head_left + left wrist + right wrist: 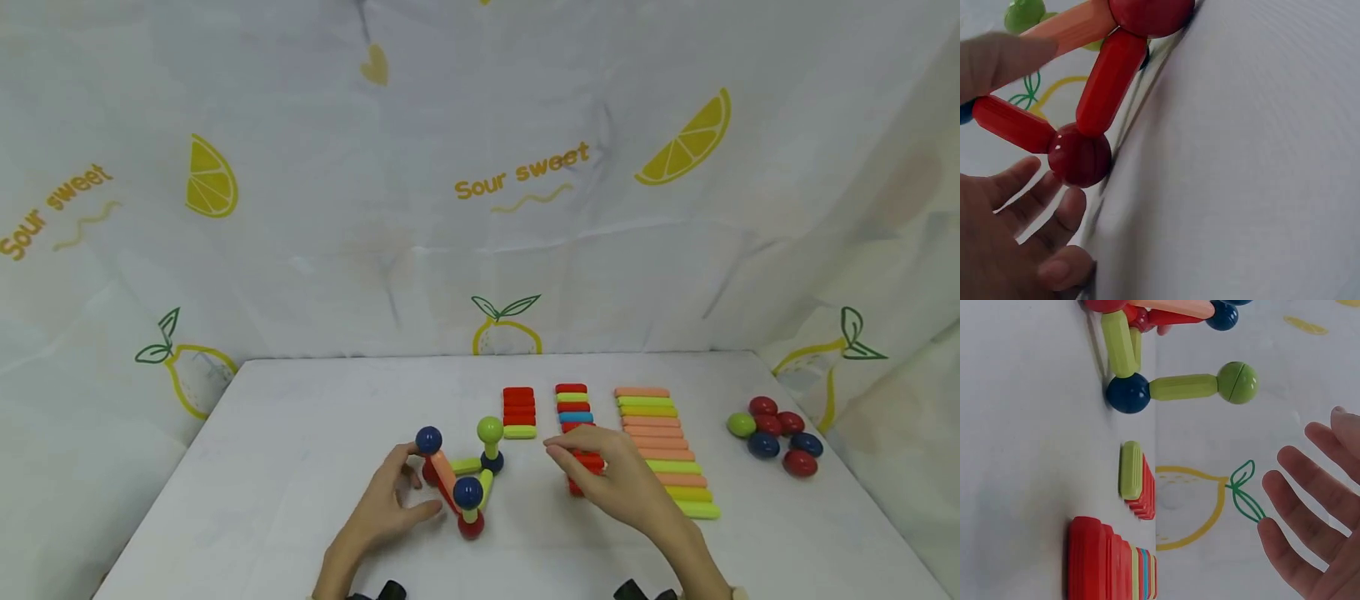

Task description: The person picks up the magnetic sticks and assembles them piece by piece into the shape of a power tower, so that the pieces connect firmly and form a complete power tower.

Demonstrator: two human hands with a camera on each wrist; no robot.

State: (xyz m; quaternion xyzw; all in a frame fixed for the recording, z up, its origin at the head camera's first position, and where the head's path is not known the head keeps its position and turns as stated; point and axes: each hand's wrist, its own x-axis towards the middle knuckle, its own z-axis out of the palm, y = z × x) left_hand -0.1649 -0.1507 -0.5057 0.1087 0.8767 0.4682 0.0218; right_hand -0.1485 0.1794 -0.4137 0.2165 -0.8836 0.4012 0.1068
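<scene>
A frame of magnetic rods and balls [470, 525] stands on the table, with a triangular base and three uprights. Two uprights carry dark blue balls [428, 440], the third a green ball [490, 430]. An orange rod [443, 474] slants between the blue-topped uprights. My left hand [392, 496] is at the frame's left side, fingers spread and relaxed around a red ball [1079, 155]; its thumb overlaps the orange rod in the left wrist view. To the frame's right, my right hand [611, 475] hovers above a column of short rods [574, 407], fingers loosely extended and holding nothing.
A short stack of red rods with a green one [519, 412] lies behind the frame. Longer orange, green and yellow rods [660, 444] form a column on the right. Loose red, blue and green balls [763, 445] cluster near the right edge. A printed cloth [480, 250] hangs behind.
</scene>
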